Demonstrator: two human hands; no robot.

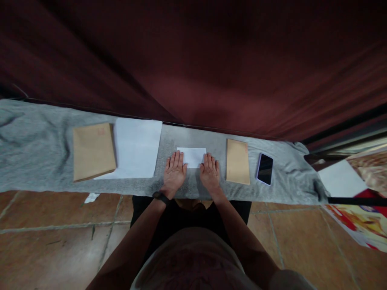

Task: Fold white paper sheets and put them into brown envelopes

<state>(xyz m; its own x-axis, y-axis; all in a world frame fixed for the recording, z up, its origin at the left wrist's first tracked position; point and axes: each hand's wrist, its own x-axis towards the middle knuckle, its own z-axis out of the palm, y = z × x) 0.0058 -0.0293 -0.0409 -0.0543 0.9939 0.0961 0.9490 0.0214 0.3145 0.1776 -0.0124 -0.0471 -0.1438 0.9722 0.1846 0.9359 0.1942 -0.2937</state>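
Note:
A small white rectangle of paper, seemingly folded, lies flat on the grey cloth in front of me. My left hand rests palm down on its left edge, fingers stretched out. On the paper's right edge lies my right hand, also flat with straight fingers. To the left are large white sheets of paper, partly covered by a stack of brown envelopes. Right of my right hand sits a single brown envelope.
A grey cloth covers the narrow table. Near its right end lies a phone with a dark screen. A dark red curtain hangs along the far edge. Printed cardboard stands beyond the right end, over a tiled floor.

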